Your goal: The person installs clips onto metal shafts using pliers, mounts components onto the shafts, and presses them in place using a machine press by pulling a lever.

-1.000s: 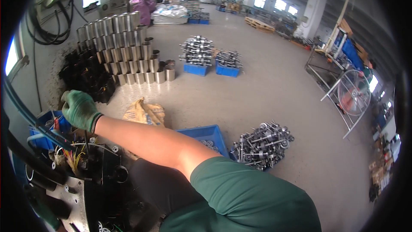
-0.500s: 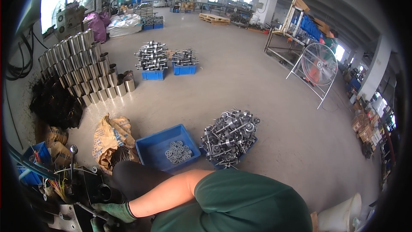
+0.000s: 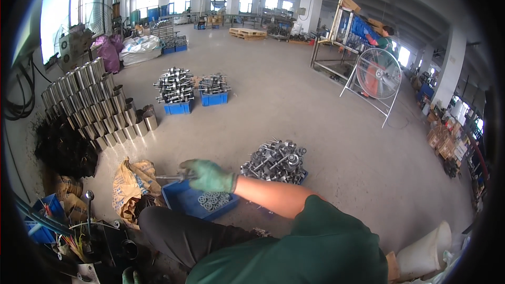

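My right hand [image 3: 208, 175], in a green glove, is closed around a metal shaft [image 3: 181, 175] with a thin end pointing left. It is held above the blue bin [image 3: 176, 195], in which several grey ring-shaped parts [image 3: 213, 200] lie. Only the gloved fingertips of my left hand [image 3: 130, 275] show at the lower edge, beside the dark machine [image 3: 108, 236]; whether they grip anything is hidden. Right of the bin, a heap of metal shaft assemblies [image 3: 276, 162] rises from another blue bin.
A torn brown paper sack [image 3: 129, 186] stands left of the bin. Shiny metal tubes [image 3: 100, 105] are stacked by the left wall. Two loaded blue bins [image 3: 178, 108] sit farther off. A large floor fan [image 3: 379, 73] stands at right, near another person [image 3: 386, 37].
My right hand has lifted from the machine and swung forward and right over the bin, now with the metal shaft in it. The view has shifted slightly.
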`<state>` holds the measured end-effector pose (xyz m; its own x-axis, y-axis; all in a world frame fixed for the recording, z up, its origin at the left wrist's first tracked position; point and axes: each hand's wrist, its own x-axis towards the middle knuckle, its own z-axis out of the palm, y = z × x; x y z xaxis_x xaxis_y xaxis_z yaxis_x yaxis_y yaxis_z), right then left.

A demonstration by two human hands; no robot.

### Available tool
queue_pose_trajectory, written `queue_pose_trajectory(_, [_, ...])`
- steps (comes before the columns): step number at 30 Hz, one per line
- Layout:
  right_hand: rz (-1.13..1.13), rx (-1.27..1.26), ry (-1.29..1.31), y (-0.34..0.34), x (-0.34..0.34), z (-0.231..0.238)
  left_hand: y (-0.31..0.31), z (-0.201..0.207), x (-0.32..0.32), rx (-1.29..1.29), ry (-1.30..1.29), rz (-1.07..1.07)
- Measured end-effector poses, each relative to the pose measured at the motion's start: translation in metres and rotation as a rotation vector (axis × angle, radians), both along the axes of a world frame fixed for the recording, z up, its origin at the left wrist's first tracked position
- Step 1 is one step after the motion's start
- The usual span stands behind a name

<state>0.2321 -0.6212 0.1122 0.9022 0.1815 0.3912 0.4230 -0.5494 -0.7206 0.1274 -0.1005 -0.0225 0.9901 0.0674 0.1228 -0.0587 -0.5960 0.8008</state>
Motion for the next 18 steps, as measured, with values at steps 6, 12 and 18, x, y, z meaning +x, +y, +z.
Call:
queue_pose_trajectory(6, [-0.65,-0.899,0.211,-0.161,-0.042,0.009,0.012,-0.001,-0.02,0.061,0.055,-0.033])
queue_pose_trajectory(12, [-0.699,-0.796,0.518,-0.23,-0.064,-0.026,0.019,-0.009,-0.018,0.133,0.123,-0.028])
queue_pose_trajectory(18, [-0.615,-0.996,0.512,-0.228,-0.063,-0.028,0.021,-0.009,-0.02,0.151,0.129,-0.057])
